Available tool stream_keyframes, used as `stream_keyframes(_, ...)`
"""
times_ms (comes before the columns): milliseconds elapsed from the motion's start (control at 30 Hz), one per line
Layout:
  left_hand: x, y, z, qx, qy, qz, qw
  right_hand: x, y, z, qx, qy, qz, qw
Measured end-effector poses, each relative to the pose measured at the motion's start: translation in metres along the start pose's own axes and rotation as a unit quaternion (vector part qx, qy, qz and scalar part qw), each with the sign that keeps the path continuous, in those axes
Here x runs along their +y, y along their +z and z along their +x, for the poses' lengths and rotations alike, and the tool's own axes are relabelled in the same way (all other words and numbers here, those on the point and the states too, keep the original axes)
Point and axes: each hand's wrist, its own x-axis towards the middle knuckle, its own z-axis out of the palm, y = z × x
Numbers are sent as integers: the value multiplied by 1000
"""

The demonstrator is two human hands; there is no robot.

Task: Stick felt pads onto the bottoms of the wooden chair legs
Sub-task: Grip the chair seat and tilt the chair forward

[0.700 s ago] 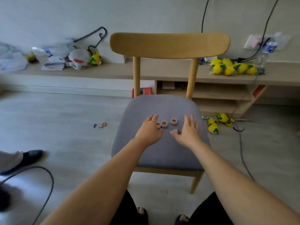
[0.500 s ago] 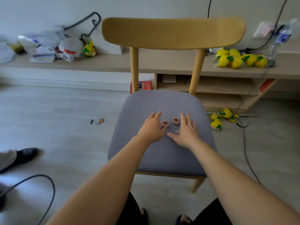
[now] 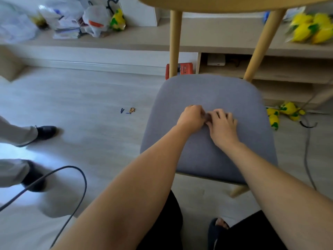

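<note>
Your left hand and right hand meet mid-seat on the grey cushion of the wooden chair.
Left grip: fingers curled tight, pinching a small brownish felt pad at the fingertips.
Right grip: fingers bent down onto the cushion, tips touching the same pad. Can't tell if it actually holds it, because the frame is motion-blurred.
The pad sits just above the cushion, between your two hands.
The chair is upright on the floor. One front leg shows under the seat's right front corner.
Around it:
- A black cable loops over the floor at left.
- Another person's black shoes are at the left edge.
- Yellow plush toys lie on the floor right of the chair.
- Plastic bags sit on the low shelf behind.
</note>
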Motion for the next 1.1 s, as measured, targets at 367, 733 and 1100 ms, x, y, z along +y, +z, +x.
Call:
stream_keyframes(367, 8, 10, -27, -28, 3, -11, 1000, -2, -20, -17, -88, 83, 62, 991)
stream_keyframes(733, 25, 9, -81, -117, 19, 23, 993, 17, -66, -64, -221, 36, 94, 970)
stream_keyframes(1100, -19, -10, -147, -93, 89, 147, 981, -4, -77, -112, -165, 41, -6, 985)
